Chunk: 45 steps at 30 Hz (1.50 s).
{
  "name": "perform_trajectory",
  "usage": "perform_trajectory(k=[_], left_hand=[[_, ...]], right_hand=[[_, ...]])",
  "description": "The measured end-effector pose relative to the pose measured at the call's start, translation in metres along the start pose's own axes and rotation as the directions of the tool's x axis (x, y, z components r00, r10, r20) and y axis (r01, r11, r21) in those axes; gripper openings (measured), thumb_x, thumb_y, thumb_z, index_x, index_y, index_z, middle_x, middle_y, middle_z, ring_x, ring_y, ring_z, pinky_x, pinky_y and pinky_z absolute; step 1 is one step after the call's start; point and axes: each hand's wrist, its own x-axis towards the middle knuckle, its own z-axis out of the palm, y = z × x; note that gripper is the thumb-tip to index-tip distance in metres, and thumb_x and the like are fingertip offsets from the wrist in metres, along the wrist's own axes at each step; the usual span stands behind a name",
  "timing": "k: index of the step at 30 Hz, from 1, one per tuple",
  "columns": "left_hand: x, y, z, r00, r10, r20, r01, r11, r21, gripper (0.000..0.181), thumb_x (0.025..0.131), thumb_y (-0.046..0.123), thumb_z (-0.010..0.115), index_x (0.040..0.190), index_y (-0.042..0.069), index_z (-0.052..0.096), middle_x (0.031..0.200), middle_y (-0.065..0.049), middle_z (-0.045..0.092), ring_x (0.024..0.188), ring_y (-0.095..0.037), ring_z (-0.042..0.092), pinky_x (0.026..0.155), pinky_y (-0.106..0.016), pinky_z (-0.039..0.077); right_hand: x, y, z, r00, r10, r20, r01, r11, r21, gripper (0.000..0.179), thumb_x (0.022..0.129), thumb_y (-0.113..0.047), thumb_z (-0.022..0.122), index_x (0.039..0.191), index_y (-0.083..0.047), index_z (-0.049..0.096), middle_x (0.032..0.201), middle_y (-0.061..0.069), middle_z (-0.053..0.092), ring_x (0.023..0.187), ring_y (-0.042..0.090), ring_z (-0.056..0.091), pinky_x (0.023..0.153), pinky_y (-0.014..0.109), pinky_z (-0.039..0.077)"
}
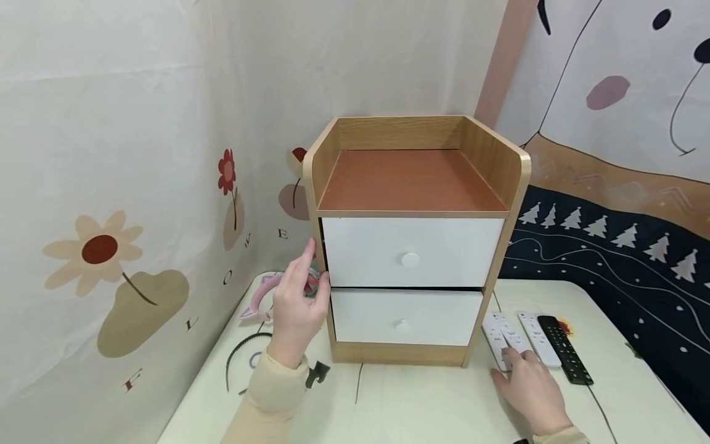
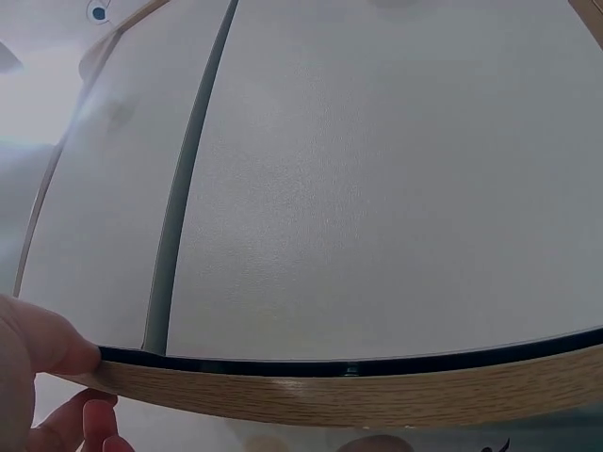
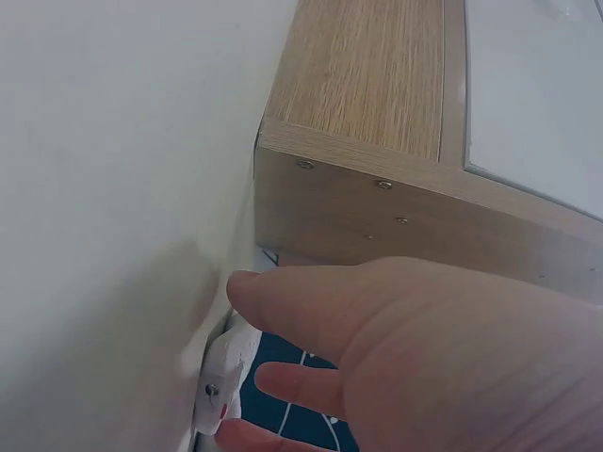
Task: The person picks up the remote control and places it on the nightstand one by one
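Observation:
A wood-grain cabinet (image 1: 388,354) with a brown top shelf and two white drawers stands upright on the table. The upper drawer (image 1: 360,253) and the lower drawer (image 1: 366,317) each carry a round white knob. At the cabinet's left side, my left hand (image 1: 299,302) pinches the side panel's front edge. The left wrist view shows the thumb (image 2: 57,344) on the front of that wooden edge (image 2: 283,395), other fingers on its outer side. My right hand (image 1: 529,385) is low beside the cabinet's right, fingers loosely extended at the near end of a white power strip (image 1: 493,339).
Another white strip (image 1: 540,339) and a black remote (image 1: 566,351) lie to the right. A pink ring-shaped object (image 1: 263,296) and a black headband (image 1: 235,351) lie left of the cabinet. A small black object (image 1: 317,374) is near the left wrist. Printed fabric walls stand behind.

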Motion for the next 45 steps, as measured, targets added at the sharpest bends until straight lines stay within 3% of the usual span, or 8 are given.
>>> perform_trajectory(k=[6,18,25,34,40,45], left_hand=[[-0.001,0.000,0.000,1.000,-0.014,0.005,0.014,1.000,-0.010,0.067,0.094,-0.008,0.070,0.158,0.003,0.057,0.118,-0.020,0.074,0.071,-0.023,0.059,0.064,-0.025,0.052],[-0.002,0.002,0.000,0.998,-0.050,0.038,0.051,0.998,-0.023,0.065,0.096,-0.006,0.070,0.159,0.003,0.056,0.121,-0.022,0.073,0.071,-0.021,0.058,0.062,-0.024,0.050],[-0.004,0.001,0.001,0.998,-0.043,0.041,0.044,0.999,-0.021,0.066,0.096,-0.007,0.070,0.160,0.002,0.055,0.123,-0.022,0.073,0.070,-0.019,0.057,0.060,-0.024,0.050],[-0.005,0.000,-0.001,0.998,-0.039,0.048,0.039,0.999,-0.006,0.068,0.096,-0.007,0.072,0.161,0.003,0.054,0.121,-0.021,0.073,0.070,-0.018,0.057,0.060,-0.020,0.048],[-0.004,0.000,-0.001,0.998,-0.038,0.046,0.038,0.999,-0.004,0.067,0.096,-0.007,0.071,0.160,0.002,0.054,0.119,-0.021,0.072,0.069,-0.018,0.057,0.059,-0.020,0.048],[-0.003,0.000,-0.001,0.999,-0.011,0.034,0.010,1.000,0.010,0.068,0.094,-0.009,0.072,0.160,0.001,0.055,0.120,-0.022,0.073,0.068,-0.016,0.057,0.056,-0.022,0.049]], right_hand=[[0.000,0.002,-0.001,1.000,-0.011,0.018,0.012,1.000,-0.024,0.055,0.093,-0.031,0.083,0.132,0.006,0.069,0.108,0.033,0.072,0.089,0.046,0.074,0.073,0.060,0.062],[0.003,0.005,0.004,0.999,-0.002,-0.038,0.003,1.000,0.019,0.046,0.093,-0.026,0.085,0.124,0.007,0.075,0.106,0.033,0.077,0.089,0.045,0.077,0.075,0.058,0.064],[0.004,0.007,0.005,0.998,0.027,-0.055,-0.022,0.996,0.091,0.040,0.091,-0.021,0.082,0.117,0.009,0.076,0.103,0.032,0.079,0.083,0.039,0.079,0.072,0.054,0.064],[0.004,0.003,-0.008,0.994,0.111,0.002,-0.109,0.968,0.225,0.043,0.090,-0.029,0.080,0.117,0.005,0.079,0.100,0.025,0.081,0.081,0.026,0.076,0.063,0.039,0.055],[-0.002,-0.004,-0.020,0.988,0.090,-0.126,-0.057,0.969,0.239,0.042,0.090,-0.028,0.082,0.119,0.002,0.080,0.101,0.025,0.081,0.080,0.027,0.076,0.062,0.039,0.054],[-0.010,-0.016,-0.034,0.952,0.119,-0.283,-0.039,0.961,0.272,0.040,0.088,-0.025,0.086,0.120,-0.001,0.082,0.092,0.018,0.081,0.074,0.023,0.072,0.063,0.036,0.048]])
